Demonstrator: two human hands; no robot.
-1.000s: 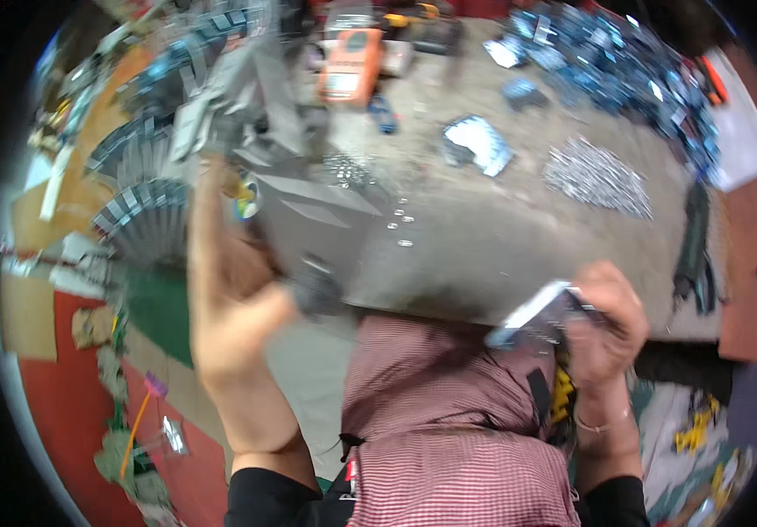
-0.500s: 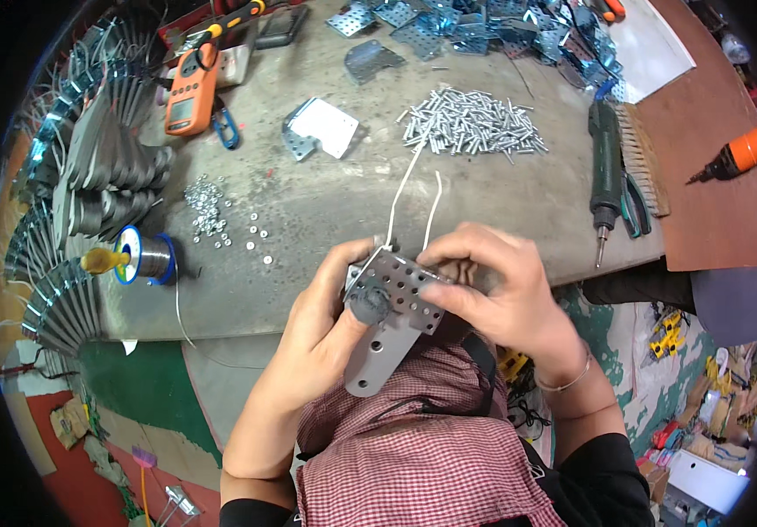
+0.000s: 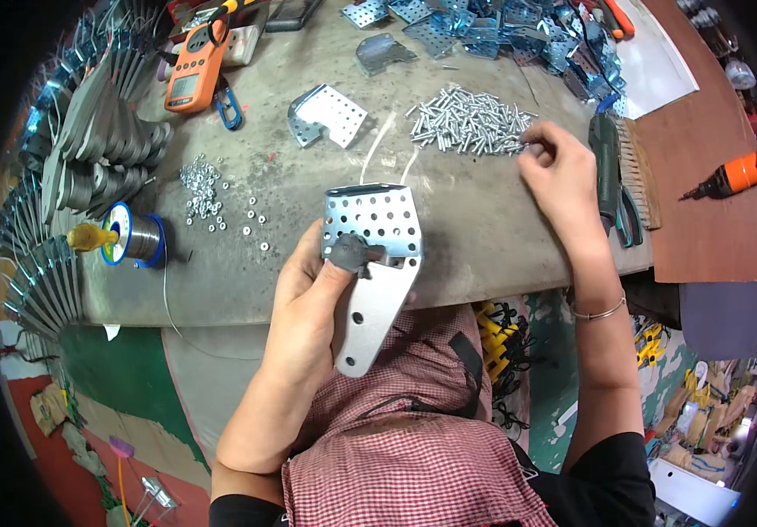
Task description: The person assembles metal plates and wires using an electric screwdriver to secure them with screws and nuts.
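Observation:
My left hand (image 3: 298,294) holds a metal bracket (image 3: 382,303) upright above the table's near edge. A perforated shiny plate (image 3: 370,211) forms its upper part, and a plain grey arm with holes points down. A dark wrap covers the thumb, which presses on the bracket's face; the other fingers are behind it. Two white wires (image 3: 373,151) stick out past its top edge. My right hand (image 3: 563,176) is at the right edge of a pile of small silvery metal pins (image 3: 466,121), thumb and fingertips pinched together. What is between those fingertips is too small to make out.
Small washers (image 3: 201,189) and a solder spool (image 3: 137,235) lie left. Behind are a loose perforated plate (image 3: 330,114), an orange multimeter (image 3: 194,70) and bluish plates (image 3: 484,31). A green electric screwdriver (image 3: 605,158), brush (image 3: 638,167) and orange-handled tool (image 3: 738,167) lie right.
My right hand has let go of the bracket and moved right and away to the pin pile. My left hand has turned the bracket more upright, its perforated face now in full view.

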